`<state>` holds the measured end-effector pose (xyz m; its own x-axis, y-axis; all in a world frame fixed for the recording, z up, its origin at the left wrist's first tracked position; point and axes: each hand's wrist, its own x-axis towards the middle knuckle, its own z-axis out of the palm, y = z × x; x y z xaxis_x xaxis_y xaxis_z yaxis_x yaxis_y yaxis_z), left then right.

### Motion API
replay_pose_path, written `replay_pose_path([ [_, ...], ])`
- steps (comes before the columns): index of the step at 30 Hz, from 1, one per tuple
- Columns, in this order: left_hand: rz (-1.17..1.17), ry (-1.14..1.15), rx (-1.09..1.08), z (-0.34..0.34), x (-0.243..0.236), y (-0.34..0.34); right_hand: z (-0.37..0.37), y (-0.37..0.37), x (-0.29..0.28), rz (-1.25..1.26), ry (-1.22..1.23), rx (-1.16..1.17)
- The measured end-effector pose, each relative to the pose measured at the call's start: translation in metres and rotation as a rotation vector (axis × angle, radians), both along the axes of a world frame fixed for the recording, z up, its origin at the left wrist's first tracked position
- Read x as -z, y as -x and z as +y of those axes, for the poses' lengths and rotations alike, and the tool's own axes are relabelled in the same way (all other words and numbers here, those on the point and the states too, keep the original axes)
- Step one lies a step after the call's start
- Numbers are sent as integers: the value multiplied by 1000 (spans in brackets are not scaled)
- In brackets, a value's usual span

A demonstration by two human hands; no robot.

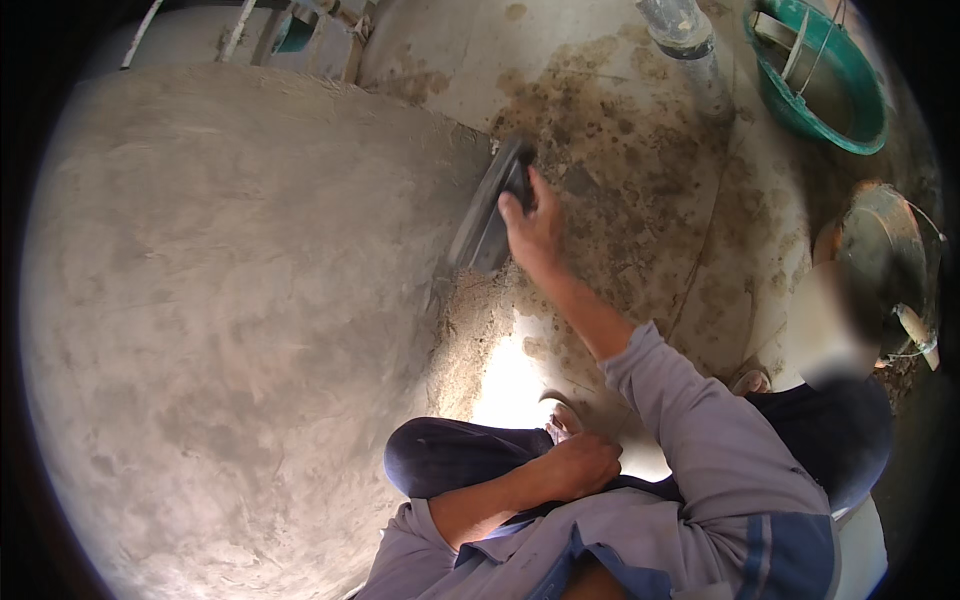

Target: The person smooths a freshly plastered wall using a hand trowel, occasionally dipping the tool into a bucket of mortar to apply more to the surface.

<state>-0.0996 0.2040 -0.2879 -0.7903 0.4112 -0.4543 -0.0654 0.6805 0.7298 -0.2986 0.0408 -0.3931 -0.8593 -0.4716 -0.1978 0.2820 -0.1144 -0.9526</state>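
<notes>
My right hand (535, 232) is wrapped round the dark handle of a plastering float (482, 215). The float's long flat face lies tilted along the right edge of a broad grey plastered surface (250, 290), which fills the left side. Wet-looking swirl marks cover that surface. My left hand (588, 467) rests closed by my bent knee, away from the float, and I see nothing in it.
A green tub (868, 125) with a wooden piece inside stands at the far right. Below it is a round worn pan (880, 240). A grey pipe (690, 55) rises at the back. Dark splatters stain the floor (640, 190). Bright light falls near my foot.
</notes>
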Motion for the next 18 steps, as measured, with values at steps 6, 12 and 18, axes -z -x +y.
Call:
replay_pose_path([
  [6,-155,202,153,-4,-20,20,-28,42,-34,235,-141,-23],
  [12,-47,91,80,0,-5,2,-1,-56,-24,272,-26,-251],
  [18,42,88,-11,3,-11,-6,35,-84,8,259,-24,-213],
])
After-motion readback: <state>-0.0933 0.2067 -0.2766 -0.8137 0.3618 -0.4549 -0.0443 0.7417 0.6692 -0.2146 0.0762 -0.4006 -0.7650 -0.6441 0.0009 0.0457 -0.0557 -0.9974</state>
